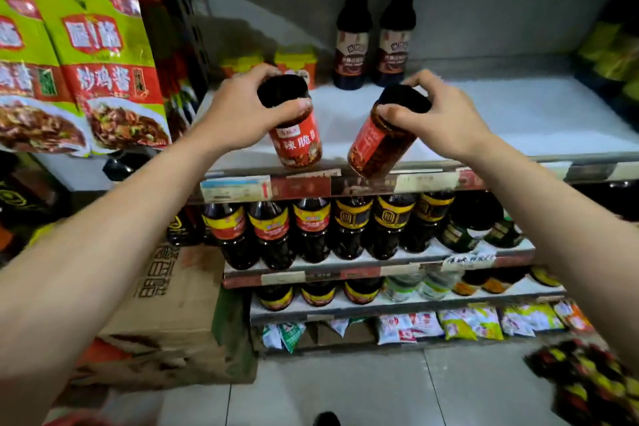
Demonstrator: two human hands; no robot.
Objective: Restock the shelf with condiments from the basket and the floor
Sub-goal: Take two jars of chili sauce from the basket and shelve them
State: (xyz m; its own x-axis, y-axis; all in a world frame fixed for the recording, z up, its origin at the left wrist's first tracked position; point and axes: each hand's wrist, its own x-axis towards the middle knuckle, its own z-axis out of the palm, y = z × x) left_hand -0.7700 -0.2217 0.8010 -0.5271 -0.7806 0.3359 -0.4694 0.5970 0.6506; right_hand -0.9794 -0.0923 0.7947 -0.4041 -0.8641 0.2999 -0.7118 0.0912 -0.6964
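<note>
My left hand (242, 107) grips a chili-sauce jar (297, 142) by its black lid; the jar has a red label and hangs over the front edge of the white shelf (518, 121). My right hand (435, 114) grips a second chili-sauce jar (377, 145) by its black lid, tilted with its base toward the left. Both jars hover just above the shelf's front edge, close together but apart. Two dark sauce bottles (373, 41) stand at the back of this shelf, with small red-and-yellow jars (297, 62) to their left.
Green and red sauce packets (103, 69) hang at the left. Lower shelves hold rows of dark soy-sauce bottles (311, 228) and sachets (449, 322). A cardboard box (173, 308) stands on the floor at the left. Red-yellow packets (594, 380) lie at the bottom right.
</note>
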